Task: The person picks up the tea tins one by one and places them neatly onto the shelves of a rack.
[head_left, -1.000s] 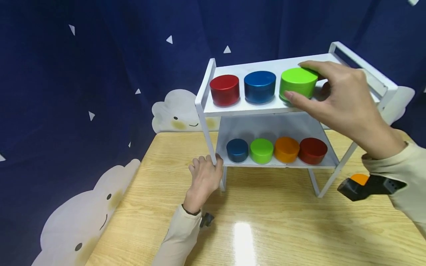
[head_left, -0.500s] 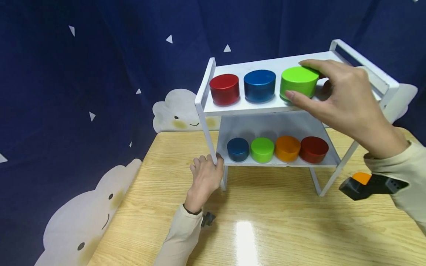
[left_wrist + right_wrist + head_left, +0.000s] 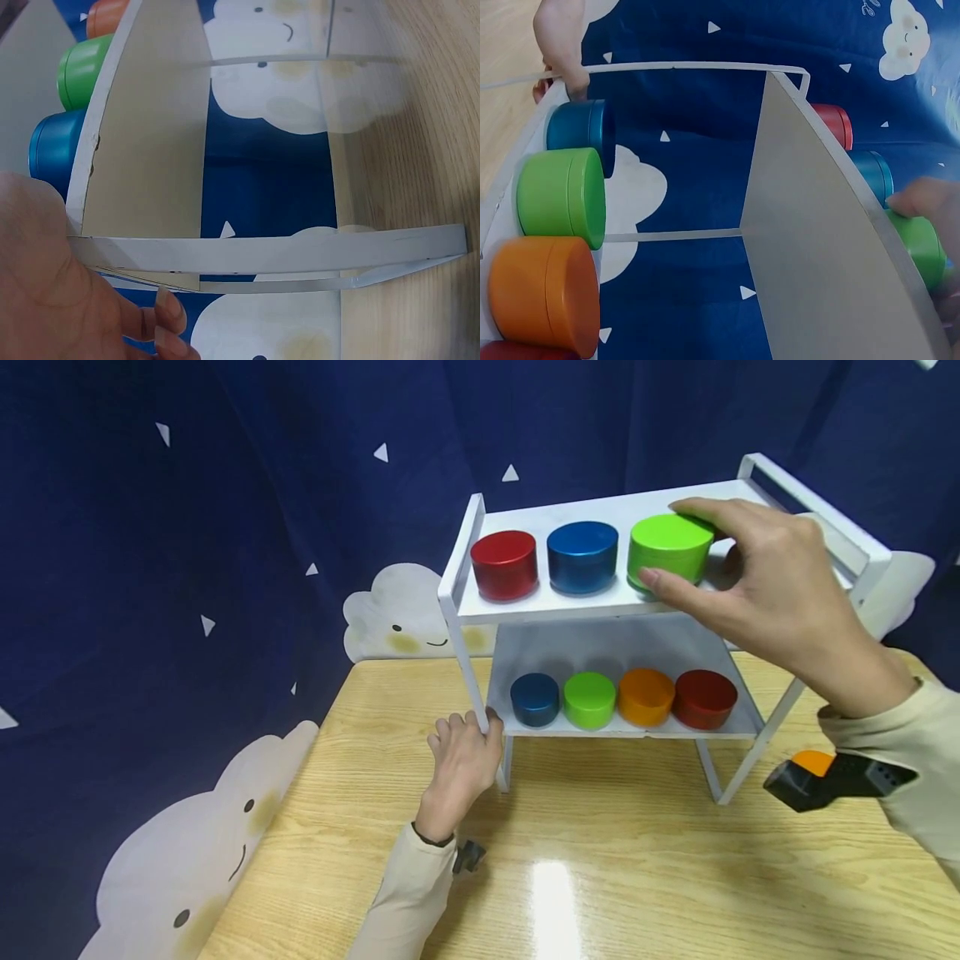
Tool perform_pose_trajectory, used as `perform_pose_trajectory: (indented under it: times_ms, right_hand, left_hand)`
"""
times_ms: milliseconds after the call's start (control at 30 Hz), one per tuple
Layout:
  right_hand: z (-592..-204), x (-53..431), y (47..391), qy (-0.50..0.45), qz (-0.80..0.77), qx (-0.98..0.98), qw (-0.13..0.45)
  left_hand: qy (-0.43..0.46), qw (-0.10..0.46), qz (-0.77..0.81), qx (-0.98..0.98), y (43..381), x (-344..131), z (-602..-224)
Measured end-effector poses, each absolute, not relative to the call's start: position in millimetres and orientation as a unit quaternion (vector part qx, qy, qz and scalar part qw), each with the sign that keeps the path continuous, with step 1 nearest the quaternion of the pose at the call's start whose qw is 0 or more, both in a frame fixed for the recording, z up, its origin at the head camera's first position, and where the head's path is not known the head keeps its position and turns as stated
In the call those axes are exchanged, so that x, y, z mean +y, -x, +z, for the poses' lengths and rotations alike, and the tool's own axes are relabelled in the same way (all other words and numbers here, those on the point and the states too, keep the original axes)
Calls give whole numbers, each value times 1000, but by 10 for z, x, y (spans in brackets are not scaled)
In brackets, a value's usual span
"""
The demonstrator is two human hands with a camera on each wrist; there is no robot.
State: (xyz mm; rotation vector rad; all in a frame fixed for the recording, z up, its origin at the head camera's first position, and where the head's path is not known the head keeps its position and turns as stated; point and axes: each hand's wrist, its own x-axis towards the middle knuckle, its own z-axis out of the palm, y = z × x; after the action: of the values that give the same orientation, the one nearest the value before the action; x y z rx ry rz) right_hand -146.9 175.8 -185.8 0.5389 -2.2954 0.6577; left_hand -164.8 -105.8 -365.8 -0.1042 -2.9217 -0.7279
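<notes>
A white two-tier rack [image 3: 547, 610] stands on the table. On its upper shelf sit a red round tin [image 3: 505, 566], a blue round tin [image 3: 582, 558] and, to their right, a green round tin [image 3: 666, 553]. My right hand [image 3: 780, 585] grips this green tin from the right, thumb at its front and a finger behind its top. My left hand [image 3: 461, 760] holds the rack's left front leg at the lower shelf; in the left wrist view its fingertips [image 3: 171, 311] curl below the white frame [image 3: 277, 255]. The lower shelf bears blue [image 3: 535, 700], green [image 3: 589, 701], orange [image 3: 646, 697] and dark red [image 3: 705, 700] tins in a row.
Behind the rack hangs a dark blue curtain [image 3: 300, 485] with white triangles and clouds. The wooden table [image 3: 622, 860] extends in front of the rack. Something orange [image 3: 812, 762] shows at the right, partly behind the black wrist camera [image 3: 840, 782].
The whole head view shifts slightly. My right hand stays on the green tin and my left hand on the rack's leg; the tins keep their places.
</notes>
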Motion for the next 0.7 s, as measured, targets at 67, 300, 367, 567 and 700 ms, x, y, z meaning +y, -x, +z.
perform_pose_trajectory:
  times_ms: [67, 300, 367, 567, 700]
  right_hand:
    - [-1857, 1759, 1460, -208, 249, -882, 343]
    - [-1874, 1837, 1336, -218, 232, -871, 375]
    - [-1895, 1905, 1289, -220, 227, -863, 394]
    - [-2064, 2126, 1138, -196, 241, -842, 440]
    - [-2347, 2456, 1110, -177, 306, -825, 441]
  left_hand:
    - [34, 63, -242, -968, 1648, -1060, -3659]
    - [30, 58, -243, -968, 1638, -1074, -3667]
    - [30, 61, -244, -967, 1637, -1079, -3662]
    - [32, 71, -245, -966, 1641, -1089, -3654]
    - [31, 71, -246, -966, 1623, -1068, -3654]
